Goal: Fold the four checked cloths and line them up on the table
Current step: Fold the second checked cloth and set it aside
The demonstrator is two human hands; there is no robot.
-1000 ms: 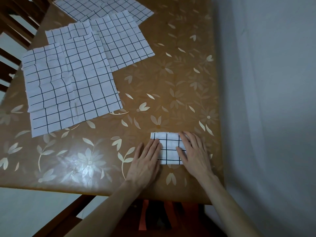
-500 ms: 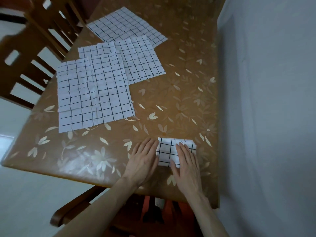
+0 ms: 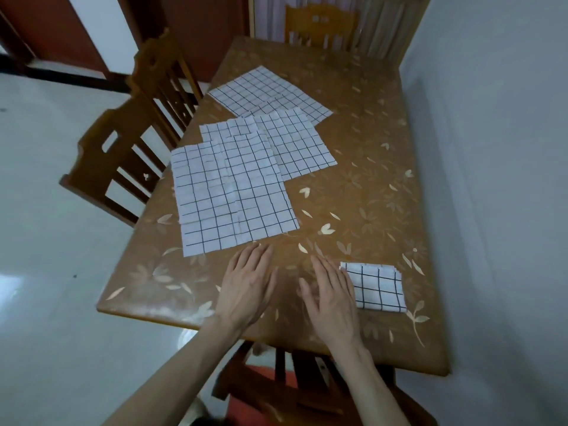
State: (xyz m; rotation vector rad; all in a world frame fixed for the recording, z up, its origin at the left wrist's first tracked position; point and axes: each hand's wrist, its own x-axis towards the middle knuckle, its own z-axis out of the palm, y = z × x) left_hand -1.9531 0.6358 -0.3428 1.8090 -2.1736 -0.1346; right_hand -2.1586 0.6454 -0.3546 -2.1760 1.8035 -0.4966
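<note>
A small folded checked cloth lies near the front right of the brown flowered table. Three unfolded checked cloths overlap further back: the nearest, a middle one and a far one. My left hand is flat with straight fingers over the bare table, its fingertips just short of the nearest unfolded cloth. My right hand is also flat, just left of the folded cloth, at its left edge. Neither hand holds anything.
Two wooden chairs stand along the table's left side and another chair at the far end. A grey wall runs close along the right edge. A chair with a red seat is below the near edge.
Both hands have slid left off the folded cloth, which stays at the front right. The camera has lifted, showing more of the table and chairs.
</note>
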